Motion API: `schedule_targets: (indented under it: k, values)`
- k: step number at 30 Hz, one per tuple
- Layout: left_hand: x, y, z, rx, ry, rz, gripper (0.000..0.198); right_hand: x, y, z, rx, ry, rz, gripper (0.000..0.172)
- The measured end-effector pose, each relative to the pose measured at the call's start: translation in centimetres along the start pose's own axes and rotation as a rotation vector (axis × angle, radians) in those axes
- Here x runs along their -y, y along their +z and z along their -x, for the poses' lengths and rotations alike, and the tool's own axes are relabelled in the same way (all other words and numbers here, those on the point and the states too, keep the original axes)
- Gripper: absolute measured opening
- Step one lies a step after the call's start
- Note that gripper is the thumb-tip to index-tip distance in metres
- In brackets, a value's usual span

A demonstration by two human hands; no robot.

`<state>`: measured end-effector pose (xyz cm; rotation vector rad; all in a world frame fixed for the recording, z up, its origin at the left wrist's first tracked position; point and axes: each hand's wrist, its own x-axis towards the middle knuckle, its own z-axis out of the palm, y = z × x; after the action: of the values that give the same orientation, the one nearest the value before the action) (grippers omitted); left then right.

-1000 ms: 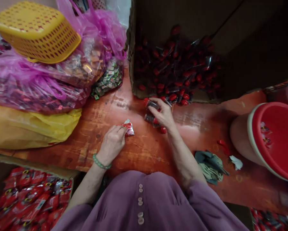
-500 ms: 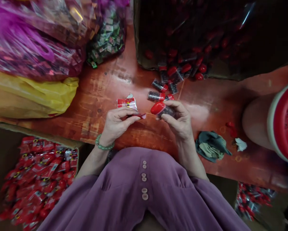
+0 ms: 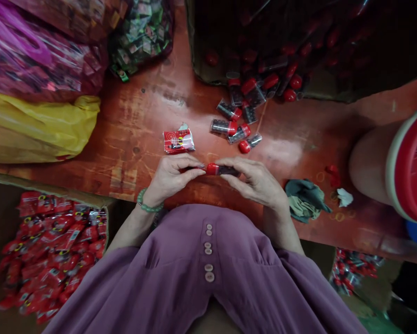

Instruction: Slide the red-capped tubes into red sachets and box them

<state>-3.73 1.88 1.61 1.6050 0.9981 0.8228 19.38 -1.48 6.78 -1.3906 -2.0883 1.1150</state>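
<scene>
My right hand [image 3: 255, 181] grips a small dark vial with a red cap [image 3: 219, 170], held sideways just above the red wooden table [image 3: 142, 116]. My left hand [image 3: 172, 175] pinches something thin at the cap end; I cannot make out what it is. A red printed packet [image 3: 179, 141] lies on the table just beyond my left hand. Several more red-capped vials [image 3: 233, 126] lie scattered beyond my right hand, spilling from a dark cardboard box [image 3: 299, 51].
Pink [image 3: 37, 51] and yellow plastic bags [image 3: 30, 127] of wrapped goods pile at the left. A box of red packets [image 3: 51, 250] sits at lower left. A red bucket [image 3: 403, 167] stands at the right, with a crumpled grey-green cloth [image 3: 304, 199] near it.
My right hand picked a vial from the pile and brought it toward my body. My left hand left the red packet on the table and met the vial's cap.
</scene>
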Motion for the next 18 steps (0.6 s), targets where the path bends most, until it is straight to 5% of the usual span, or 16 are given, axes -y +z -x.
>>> schedule_targets:
  k: [18]
  values:
    - [1.7,0.5,-0.4,0.411,-0.216,0.117,0.013,-0.8,-1.3,-2.6,0.483,-0.008,0.010,0.034]
